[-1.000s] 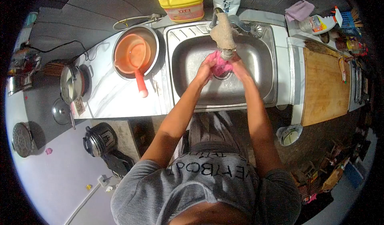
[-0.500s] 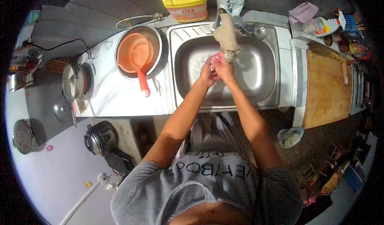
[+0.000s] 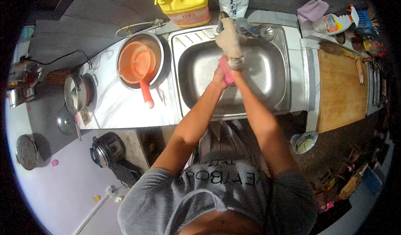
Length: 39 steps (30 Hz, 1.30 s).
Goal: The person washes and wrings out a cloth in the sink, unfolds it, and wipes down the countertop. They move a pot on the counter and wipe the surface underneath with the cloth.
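Observation:
A pink cloth (image 3: 227,71) is bunched between my two hands, over the metal sink (image 3: 200,93) and just below the faucet's mouth. My left hand (image 3: 219,77) is closed on its left side. From the right, my right hand (image 3: 236,73) presses round the same cloth, its fingers partly hidden under the faucet end. A beige cloth (image 3: 229,38) is wrapped round the faucet above them.
An orange dipper (image 3: 135,61) lies in a metal basin (image 3: 158,49) left of the sink. Behind stand a yellow jug (image 3: 188,7) and a white packet (image 3: 233,3). To the right are a wooden board (image 3: 340,93) and a spray bottle (image 3: 337,24).
The pink cloth was spread lower between parted hands, then balled up with the hands together. Now it is stretched into a longer, narrow bunch, with the hands still close together.

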{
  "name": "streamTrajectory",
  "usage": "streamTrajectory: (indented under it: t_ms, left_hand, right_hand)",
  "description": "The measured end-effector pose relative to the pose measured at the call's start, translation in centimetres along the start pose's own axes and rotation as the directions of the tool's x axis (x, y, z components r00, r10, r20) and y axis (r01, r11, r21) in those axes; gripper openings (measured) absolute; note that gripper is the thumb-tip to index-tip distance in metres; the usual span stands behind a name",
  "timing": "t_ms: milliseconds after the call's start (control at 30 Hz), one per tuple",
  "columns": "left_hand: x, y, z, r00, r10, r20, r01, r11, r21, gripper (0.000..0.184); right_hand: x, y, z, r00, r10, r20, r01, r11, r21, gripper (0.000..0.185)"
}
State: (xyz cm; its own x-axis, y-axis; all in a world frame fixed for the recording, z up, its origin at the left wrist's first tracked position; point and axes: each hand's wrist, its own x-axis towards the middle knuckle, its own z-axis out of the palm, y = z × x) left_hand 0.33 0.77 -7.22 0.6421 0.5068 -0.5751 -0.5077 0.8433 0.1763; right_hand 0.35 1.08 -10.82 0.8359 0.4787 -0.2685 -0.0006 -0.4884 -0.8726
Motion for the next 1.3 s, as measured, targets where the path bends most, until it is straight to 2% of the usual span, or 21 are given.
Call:
streamTrajectory:
  t_ms: [67,100,167,200,267,400,500,567,633,667,733,800,833,867,900,1033,1133,1200,1233,1267,1300]
  left_hand:
    - [0.4,0.6,-2.4,0.995,0.002,0.099,-0.004,1.0,0.019,0.045]
    - [1.6,0.5,-5.1,0.982,-0.013,0.189,0.013,1.0,0.005,0.044]
    - [3.7,0.1,-7.7,0.938,0.182,0.295,-0.303,0.844,0.442,0.034]
    - [3.8,0.2,-8.0,0.902,0.216,0.375,-0.408,0.714,0.569,0.031]
    - [-2.9,2.0,2.0,0.995,-0.093,-0.046,0.096,0.994,0.058,0.028]
    - [-3.6,1.4,0.6,0.99,0.096,-0.106,-0.079,0.984,0.158,0.036]
    - [-1.4,2.2,-3.2,0.932,-0.096,-0.349,0.206,0.933,0.294,0.041]
    - [0.6,1.7,-6.7,0.97,0.102,0.219,-0.234,0.628,0.743,0.041]
    - [-0.3,1.5,-7.0,0.928,0.166,0.334,-0.352,0.087,0.932,0.043]
    - [0.2,1.2,-8.0,0.922,0.168,0.348,-0.362,0.055,0.931,0.044]
    - [3.4,-0.1,-9.2,0.896,0.178,0.407,-0.392,0.749,0.534,0.042]
    - [5.6,-1.2,-10.4,0.875,0.229,0.426,-0.159,0.968,-0.194,0.041]
    - [4.3,-0.5,-8.1,0.819,0.067,0.57,0.055,0.98,-0.193,0.039]
    - [2.9,0.3,-5.6,0.722,-0.1,0.685,0.259,0.956,-0.134,0.037]
    - [0.0,0.3,-0.8,0.995,-0.101,0.028,0.1,0.995,0.022,0.031]
    - [1.8,-0.8,-1.7,0.998,0.021,-0.052,-0.02,0.999,0.028,0.031]
    - [1.7,0.3,-4.7,0.984,0.075,0.163,-0.129,0.929,0.348,0.034]
    - [-0.7,0.7,-1.1,0.998,0.058,0.004,-0.054,0.891,0.45,0.034]
    - [-1.2,1.1,0.7,0.989,0.059,-0.134,0.023,0.842,0.539,0.034]
    - [-1.3,1.3,-0.2,0.993,0.116,-0.037,-0.043,0.617,0.786,0.029]
    - [-2.0,1.1,-0.3,0.992,0.115,-0.042,-0.038,0.618,0.785,0.029]
  right_hand:
    - [-0.1,-6.5,-7.1,0.878,0.051,0.475,0.018,0.99,-0.141,0.035]
    - [-1.0,-5.6,-6.7,0.868,-0.247,0.43,0.306,0.949,-0.074,0.034]
    - [-2.0,-4.8,-6.5,0.664,-0.636,0.392,0.707,0.706,-0.052,0.032]
    - [-1.8,-4.6,-6.5,0.824,-0.351,0.445,0.339,0.934,0.108,0.027]
    - [2.5,-2.6,-7.2,0.832,-0.316,0.456,0.356,0.934,-0.002,0.026]
    - [5.7,1.0,-5.7,0.862,-0.35,0.366,0.426,0.892,-0.151,0.029]
    - [2.1,-1.1,-5.8,0.837,-0.315,0.448,0.404,0.907,-0.117,0.022]
    - [-2.0,-5.1,-6.5,0.792,-0.537,0.289,0.506,0.843,0.182,0.018]
    - [-5.5,-8.8,-8.0,0.744,-0.614,0.263,0.629,0.777,0.033,0.02]
    - [-6.1,-9.4,-8.3,0.679,-0.687,0.258,0.727,0.678,-0.11,0.025]
    - [-5.1,-9.0,-8.0,0.683,-0.654,0.327,0.714,0.692,-0.107,0.022]
    - [-3.4,-8.9,-8.4,0.723,-0.481,0.496,0.523,0.85,0.063,0.017]
    - [-1.7,-6.5,-6.6,0.834,-0.27,0.48,0.285,0.957,0.043,0.017]
    - [1.4,-3.1,-5.8,0.834,-0.334,0.439,0.42,0.9,-0.113,0.021]
    - [4.6,0.2,-5.0,0.829,-0.396,0.395,0.519,0.808,-0.279,0.026]
    - [4.2,1.8,-5.5,0.886,-0.365,0.286,0.432,0.873,-0.227,0.031]
    - [-0.5,-1.8,-7.6,0.77,-0.587,0.249,0.631,0.757,-0.169,0.035]
    - [0.3,-0.3,-8.8,0.749,-0.621,0.23,0.662,0.718,-0.217,0.038]
    - [1.9,1.5,-9.0,0.774,-0.594,0.219,0.633,0.735,-0.244,0.04]
    - [3.8,3.4,-9.4,0.82,-0.525,0.225,0.57,0.786,-0.242,0.041]
    - [5.5,4.8,-9.3,0.919,-0.292,0.265,0.327,0.94,-0.099,0.041]
